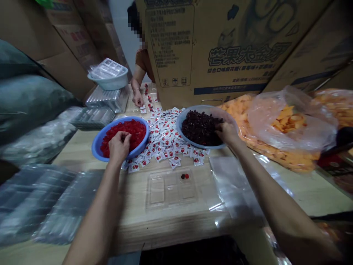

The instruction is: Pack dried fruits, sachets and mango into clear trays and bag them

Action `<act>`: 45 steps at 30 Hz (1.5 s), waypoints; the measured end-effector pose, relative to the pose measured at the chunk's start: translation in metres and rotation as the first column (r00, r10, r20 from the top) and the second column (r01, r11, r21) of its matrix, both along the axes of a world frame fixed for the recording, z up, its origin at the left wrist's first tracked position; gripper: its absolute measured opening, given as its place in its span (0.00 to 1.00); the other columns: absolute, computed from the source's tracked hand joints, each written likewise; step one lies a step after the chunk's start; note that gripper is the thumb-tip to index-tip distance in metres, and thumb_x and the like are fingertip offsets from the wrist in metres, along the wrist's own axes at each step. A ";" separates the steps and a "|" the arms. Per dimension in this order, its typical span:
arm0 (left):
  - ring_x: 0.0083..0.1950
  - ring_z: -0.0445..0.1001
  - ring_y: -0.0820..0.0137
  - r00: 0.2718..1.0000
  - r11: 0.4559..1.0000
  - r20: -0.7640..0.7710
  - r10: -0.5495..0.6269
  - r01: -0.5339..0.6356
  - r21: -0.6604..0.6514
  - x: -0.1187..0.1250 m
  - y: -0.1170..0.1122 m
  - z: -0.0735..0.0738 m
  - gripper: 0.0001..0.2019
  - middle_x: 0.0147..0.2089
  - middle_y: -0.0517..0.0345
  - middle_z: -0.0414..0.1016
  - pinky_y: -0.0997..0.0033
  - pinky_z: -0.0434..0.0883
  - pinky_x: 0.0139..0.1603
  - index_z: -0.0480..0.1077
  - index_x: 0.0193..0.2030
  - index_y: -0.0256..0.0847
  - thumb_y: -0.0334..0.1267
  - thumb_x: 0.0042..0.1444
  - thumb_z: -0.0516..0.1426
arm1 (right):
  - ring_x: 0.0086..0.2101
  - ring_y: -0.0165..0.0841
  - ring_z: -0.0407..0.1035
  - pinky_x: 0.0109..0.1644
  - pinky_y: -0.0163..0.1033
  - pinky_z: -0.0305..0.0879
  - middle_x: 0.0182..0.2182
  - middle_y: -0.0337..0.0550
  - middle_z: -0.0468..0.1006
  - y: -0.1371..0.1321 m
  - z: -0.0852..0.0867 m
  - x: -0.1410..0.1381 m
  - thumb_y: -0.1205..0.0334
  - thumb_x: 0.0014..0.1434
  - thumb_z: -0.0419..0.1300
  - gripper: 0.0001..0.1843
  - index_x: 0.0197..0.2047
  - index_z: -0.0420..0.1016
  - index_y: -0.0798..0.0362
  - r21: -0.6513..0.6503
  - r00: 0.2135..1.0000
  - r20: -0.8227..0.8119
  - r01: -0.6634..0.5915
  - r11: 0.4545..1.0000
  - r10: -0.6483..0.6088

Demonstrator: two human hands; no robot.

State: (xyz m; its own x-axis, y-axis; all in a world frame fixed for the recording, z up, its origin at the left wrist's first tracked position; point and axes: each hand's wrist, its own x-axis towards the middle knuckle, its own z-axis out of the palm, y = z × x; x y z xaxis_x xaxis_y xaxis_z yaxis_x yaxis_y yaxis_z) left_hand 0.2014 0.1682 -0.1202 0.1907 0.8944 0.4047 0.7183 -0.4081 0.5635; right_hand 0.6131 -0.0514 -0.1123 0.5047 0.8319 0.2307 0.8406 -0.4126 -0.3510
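Note:
My left hand (119,146) is over the blue bowl (95,150), its fingers pinched together just above glossy red pieces (135,129). Whatever those fingertips hold, if anything, is hidden. At the right side of the light-blue bowl (179,117), my right hand (227,133) reaches in, fingers closed at the dark, shiny pieces (199,123); I cannot make out what is between them. Between my forearms a clear plastic tray (170,189) lies on the table. One dark piece (182,176) and one red piece (187,176) sit side by side in its right compartment.
Small printed white packets (165,138) are heaped between the bowls. Clear trays (66,202) are stacked at left, and plastic bags (234,184) lie at right. Bagged orange pieces (289,121) stand beyond. Large cartons (220,51) block the back; a co-worker's hand (138,99) shows beside them.

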 end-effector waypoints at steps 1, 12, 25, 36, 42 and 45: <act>0.37 0.75 0.63 1.000 1.000 0.024 0.012 -0.012 -0.002 0.000 -0.001 0.000 0.12 0.36 0.53 0.79 0.65 0.70 0.46 0.75 0.39 0.41 0.46 0.57 0.56 | 0.40 0.45 0.72 0.47 0.45 0.67 0.36 0.54 0.80 0.009 -0.005 0.005 0.74 0.50 0.63 0.07 0.33 0.79 0.55 -0.024 1.000 0.007 0.006 1.000 -0.006; 0.49 0.75 0.63 0.960 0.993 0.273 -0.062 0.032 0.112 0.003 -0.052 0.011 0.14 0.46 0.52 0.78 0.62 0.70 0.56 0.76 0.47 0.40 0.44 0.61 0.56 | 0.34 0.37 0.71 0.40 0.39 0.67 0.32 0.46 0.77 0.005 -0.010 0.004 0.67 0.54 0.60 0.03 0.35 0.72 0.54 0.131 0.990 -0.143 0.002 0.991 0.016; 0.46 0.72 0.61 0.743 0.731 0.094 -0.663 0.669 -0.134 0.053 -0.239 -0.045 0.09 0.40 0.50 0.77 0.56 0.72 0.49 0.76 0.41 0.46 0.36 0.66 0.53 | 0.40 0.41 0.71 0.46 0.46 0.67 0.35 0.43 0.79 -0.106 -0.060 -0.195 0.66 0.62 0.61 0.05 0.38 0.78 0.47 0.352 0.769 -0.463 -0.297 0.888 0.441; 0.53 0.73 0.62 0.928 0.942 0.158 -0.336 0.332 0.054 -0.005 -0.183 -0.002 0.08 0.48 0.52 0.76 0.57 0.69 0.59 0.74 0.46 0.46 0.38 0.65 0.54 | 0.41 0.42 0.68 0.45 0.50 0.65 0.39 0.48 0.74 -0.114 -0.054 -0.190 0.63 0.67 0.56 0.14 0.50 0.81 0.43 0.360 0.851 -0.299 -0.317 0.877 0.431; 0.48 0.73 0.58 0.993 0.996 -0.088 -0.079 0.082 0.028 -0.032 -0.016 0.021 0.11 0.43 0.49 0.76 0.55 0.67 0.58 0.74 0.40 0.40 0.43 0.52 0.63 | 0.43 0.42 0.71 0.49 0.49 0.67 0.39 0.46 0.77 -0.126 -0.032 -0.164 0.60 0.68 0.56 0.11 0.46 0.80 0.44 0.442 0.824 -0.469 -0.092 0.892 0.317; 0.38 0.73 0.60 0.941 0.954 -0.272 -0.203 0.127 -0.272 -0.030 0.031 0.014 0.13 0.33 0.53 0.76 0.60 0.70 0.48 0.73 0.30 0.41 0.47 0.43 0.67 | 0.43 0.41 0.71 0.48 0.48 0.67 0.38 0.45 0.77 -0.132 -0.031 -0.166 0.59 0.68 0.56 0.10 0.46 0.79 0.46 0.431 0.822 -0.481 -0.082 0.899 0.305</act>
State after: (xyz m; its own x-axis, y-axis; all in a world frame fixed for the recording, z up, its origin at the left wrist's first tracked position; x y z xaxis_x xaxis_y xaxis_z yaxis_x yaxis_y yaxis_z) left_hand 0.1717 0.1995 -0.1063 0.4208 0.9038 0.0782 0.8009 -0.4106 0.4359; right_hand 0.4474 -0.1839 -0.1430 0.4768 0.8293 0.2914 0.5264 -0.0038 -0.8502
